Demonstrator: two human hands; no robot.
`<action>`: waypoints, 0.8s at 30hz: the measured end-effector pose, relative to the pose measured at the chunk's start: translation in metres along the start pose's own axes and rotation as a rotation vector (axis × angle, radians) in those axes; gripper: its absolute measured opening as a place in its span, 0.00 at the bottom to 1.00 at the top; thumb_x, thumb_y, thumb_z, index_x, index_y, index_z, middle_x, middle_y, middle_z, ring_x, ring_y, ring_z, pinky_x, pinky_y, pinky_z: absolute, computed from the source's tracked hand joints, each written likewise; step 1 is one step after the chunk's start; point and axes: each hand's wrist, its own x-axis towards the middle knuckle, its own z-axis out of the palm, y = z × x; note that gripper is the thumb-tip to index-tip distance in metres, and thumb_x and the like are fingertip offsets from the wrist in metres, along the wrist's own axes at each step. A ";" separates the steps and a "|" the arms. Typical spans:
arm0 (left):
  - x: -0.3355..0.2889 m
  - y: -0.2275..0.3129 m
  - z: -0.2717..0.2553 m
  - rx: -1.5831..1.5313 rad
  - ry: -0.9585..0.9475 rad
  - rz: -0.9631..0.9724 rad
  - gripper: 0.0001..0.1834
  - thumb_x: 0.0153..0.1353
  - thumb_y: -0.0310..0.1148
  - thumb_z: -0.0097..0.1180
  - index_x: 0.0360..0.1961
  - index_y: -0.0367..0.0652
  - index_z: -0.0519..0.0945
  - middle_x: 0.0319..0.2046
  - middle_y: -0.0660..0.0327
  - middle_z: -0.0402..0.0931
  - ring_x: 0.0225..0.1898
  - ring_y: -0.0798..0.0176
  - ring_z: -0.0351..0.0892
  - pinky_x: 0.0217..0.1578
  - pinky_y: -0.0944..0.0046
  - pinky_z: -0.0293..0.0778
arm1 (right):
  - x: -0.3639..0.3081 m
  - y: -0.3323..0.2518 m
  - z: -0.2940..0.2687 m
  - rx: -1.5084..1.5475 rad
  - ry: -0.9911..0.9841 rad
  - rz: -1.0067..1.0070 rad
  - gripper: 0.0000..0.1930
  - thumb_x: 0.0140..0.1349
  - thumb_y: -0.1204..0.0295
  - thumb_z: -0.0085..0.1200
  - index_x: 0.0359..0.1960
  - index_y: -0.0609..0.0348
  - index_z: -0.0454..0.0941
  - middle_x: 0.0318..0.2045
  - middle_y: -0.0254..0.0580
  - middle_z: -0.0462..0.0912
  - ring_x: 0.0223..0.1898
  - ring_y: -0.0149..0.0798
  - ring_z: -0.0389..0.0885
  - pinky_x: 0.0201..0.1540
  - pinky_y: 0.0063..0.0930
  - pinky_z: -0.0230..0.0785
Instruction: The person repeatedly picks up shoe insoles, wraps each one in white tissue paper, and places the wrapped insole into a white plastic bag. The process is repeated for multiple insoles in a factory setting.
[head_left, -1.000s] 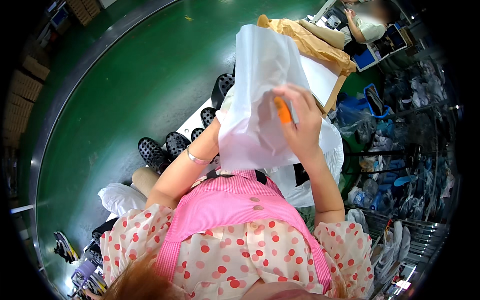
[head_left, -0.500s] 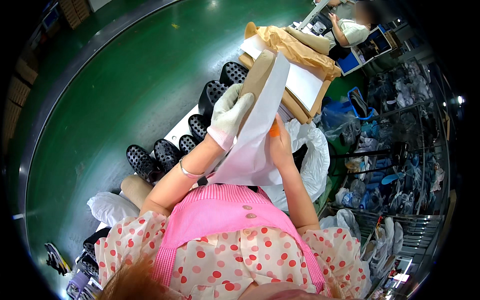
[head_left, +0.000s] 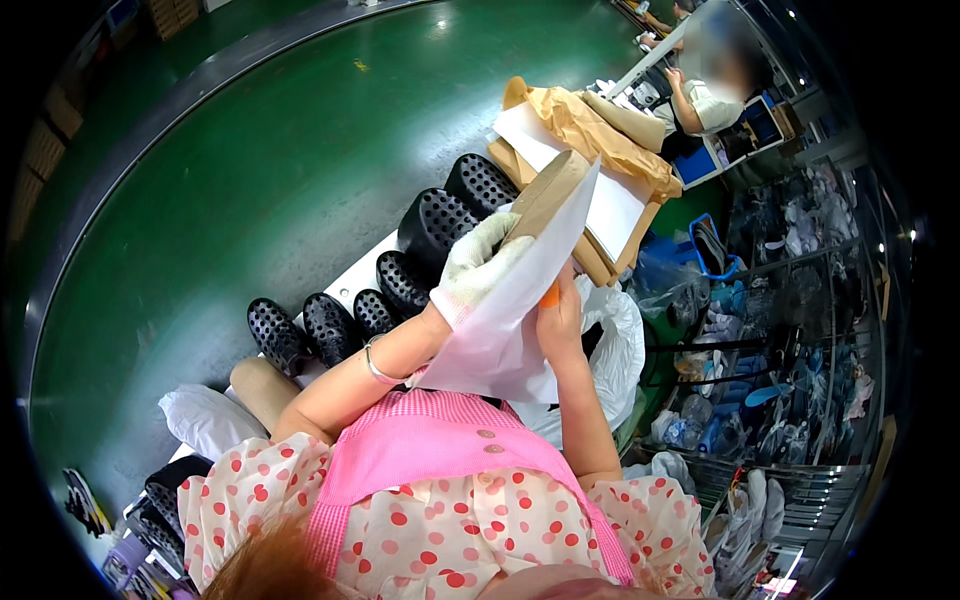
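My left hand [head_left: 474, 268], in a white knit glove, is closed around a long tan piece [head_left: 545, 200] with a flat, squared end, which looks like rolled brown paper or card. A sheet of thin white paper [head_left: 505, 330] lies along its right side and hangs down in front of my apron. My bare right hand [head_left: 560, 318], with orange tape on a finger, grips the sheet's right side. Its fingertips are partly hidden behind the paper. To the left of my gloved hand stand several black shoes with round holes [head_left: 435, 228].
A stack of brown paper and white sheets [head_left: 618, 215] lies beyond my hands. At right are a white plastic bag [head_left: 618, 350], a blue basket [head_left: 712, 248] and racks of bagged items [head_left: 780, 350]. A tan roll [head_left: 265, 390] sits by my left elbow. Another person [head_left: 705, 105] sits far right.
The whole view has shifted slightly. The tan piece and the paper lean a little farther to the right, and both hands keep their hold.
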 end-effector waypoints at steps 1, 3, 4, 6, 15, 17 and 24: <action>-0.001 0.002 -0.001 0.072 0.040 -0.041 0.13 0.63 0.31 0.56 0.46 0.37 0.74 0.38 0.66 0.75 0.38 0.76 0.71 0.39 0.74 0.70 | -0.005 0.002 0.001 0.018 -0.026 0.026 0.27 0.69 0.69 0.40 0.67 0.63 0.54 0.61 0.59 0.67 0.62 0.53 0.68 0.62 0.34 0.57; -0.003 0.002 -0.002 0.028 0.063 -0.015 0.12 0.64 0.30 0.53 0.46 0.36 0.74 0.37 0.66 0.75 0.38 0.76 0.71 0.38 0.74 0.70 | -0.011 0.006 0.002 0.053 -0.076 0.081 0.26 0.69 0.68 0.38 0.67 0.62 0.54 0.60 0.57 0.69 0.61 0.51 0.69 0.62 0.32 0.57; -0.001 0.000 -0.003 0.032 0.066 0.010 0.12 0.65 0.30 0.52 0.46 0.36 0.74 0.37 0.66 0.75 0.38 0.76 0.71 0.39 0.74 0.70 | -0.012 0.007 0.003 0.059 -0.076 0.079 0.26 0.69 0.67 0.38 0.67 0.63 0.54 0.60 0.57 0.69 0.61 0.50 0.68 0.63 0.32 0.56; -0.003 0.000 -0.002 0.012 0.072 -0.008 0.12 0.65 0.30 0.51 0.47 0.36 0.74 0.37 0.65 0.75 0.39 0.76 0.71 0.40 0.74 0.70 | -0.014 0.009 0.002 0.071 -0.073 0.077 0.26 0.69 0.67 0.38 0.67 0.63 0.54 0.61 0.56 0.68 0.63 0.49 0.67 0.63 0.31 0.55; 0.000 -0.001 -0.001 -0.034 0.010 0.057 0.14 0.65 0.31 0.54 0.48 0.34 0.74 0.40 0.64 0.75 0.40 0.75 0.72 0.41 0.73 0.71 | 0.000 0.006 0.007 0.175 -0.038 -0.148 0.35 0.71 0.50 0.36 0.69 0.65 0.48 0.66 0.50 0.59 0.66 0.43 0.58 0.66 0.31 0.49; 0.001 -0.006 -0.003 -0.054 0.012 0.088 0.15 0.64 0.31 0.55 0.49 0.34 0.74 0.39 0.64 0.75 0.39 0.75 0.72 0.41 0.74 0.71 | 0.003 -0.003 0.010 0.127 -0.007 -0.145 0.36 0.71 0.50 0.36 0.69 0.65 0.49 0.65 0.49 0.60 0.66 0.41 0.59 0.66 0.30 0.50; -0.007 0.003 0.005 0.029 0.107 0.058 0.14 0.64 0.29 0.53 0.47 0.33 0.75 0.37 0.63 0.76 0.38 0.74 0.73 0.40 0.74 0.71 | -0.008 0.028 0.009 0.348 -0.010 0.051 0.37 0.69 0.47 0.38 0.68 0.65 0.51 0.64 0.45 0.62 0.64 0.38 0.61 0.64 0.28 0.53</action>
